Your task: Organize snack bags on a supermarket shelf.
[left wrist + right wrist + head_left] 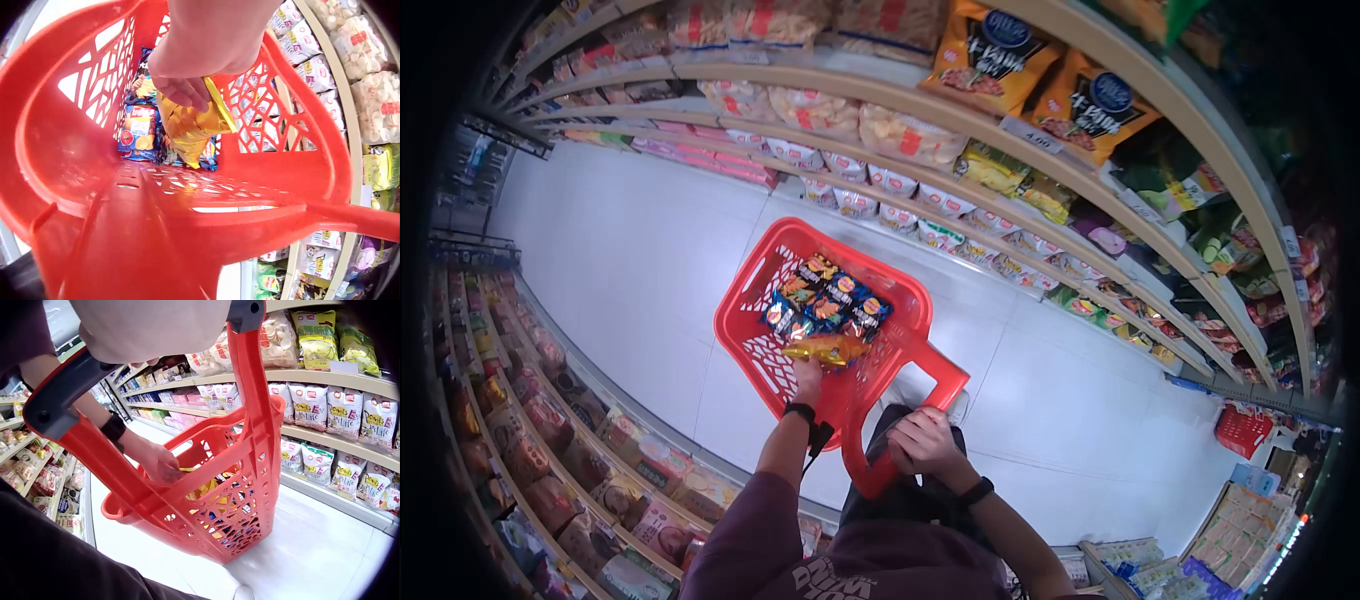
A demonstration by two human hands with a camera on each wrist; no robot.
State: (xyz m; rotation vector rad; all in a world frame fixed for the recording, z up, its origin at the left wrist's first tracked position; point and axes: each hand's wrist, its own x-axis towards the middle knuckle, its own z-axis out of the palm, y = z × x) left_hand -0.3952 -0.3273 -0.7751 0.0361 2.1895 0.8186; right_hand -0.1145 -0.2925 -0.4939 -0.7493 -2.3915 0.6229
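Head: fingers of left hand (808, 371) pinch gold bag (835, 348), long axis crosswise, blue bags (830, 302) just beyond; right hand (926, 441) grips handle (949, 380).

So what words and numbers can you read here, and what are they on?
"Life": on the white bags.
"4.00", it seems: on the price tag by the orange bags.

Too small or blurred to read for sure: the writing on the orange bags, the blue packs in the basket, the shirt and the other tags.
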